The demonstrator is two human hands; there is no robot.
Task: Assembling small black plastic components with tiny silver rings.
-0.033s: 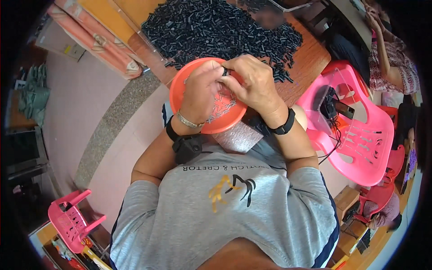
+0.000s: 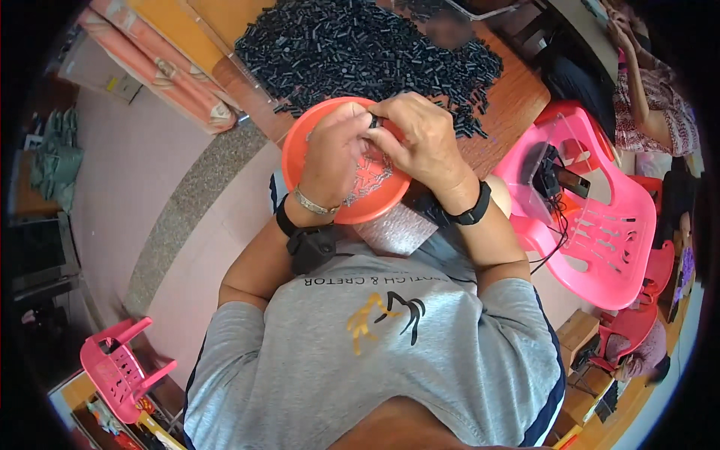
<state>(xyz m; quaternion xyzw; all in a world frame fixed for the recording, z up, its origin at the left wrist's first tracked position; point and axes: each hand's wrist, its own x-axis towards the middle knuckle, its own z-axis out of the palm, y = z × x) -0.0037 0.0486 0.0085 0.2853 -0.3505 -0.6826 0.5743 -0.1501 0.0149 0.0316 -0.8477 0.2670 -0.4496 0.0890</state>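
Both my hands meet over an orange-red bowl (image 2: 296, 142), pinching a small black cylindrical piece (image 2: 373, 121) between their fingertips. My left hand (image 2: 335, 150) is closed at the piece's left side, its back hiding part of the bowl. From the right, my right hand (image 2: 421, 135) grips the same piece with thumb and forefinger. Small silvery metal pieces (image 2: 367, 180) lie scattered in the bowl; their exact kind is too small to tell. Just beyond the bowl, a large heap of short black cylinders (image 2: 352, 56) spreads over the wooden table (image 2: 517, 105).
To the right stands a pink plastic chair (image 2: 611, 240) bearing a clear box, a black device and cables (image 2: 555, 176). Another pink chair (image 2: 124, 371) is at the lower left. A person in a patterned top (image 2: 656, 105) is at the far right. Patterned fabric (image 2: 161, 64) hangs at the left.
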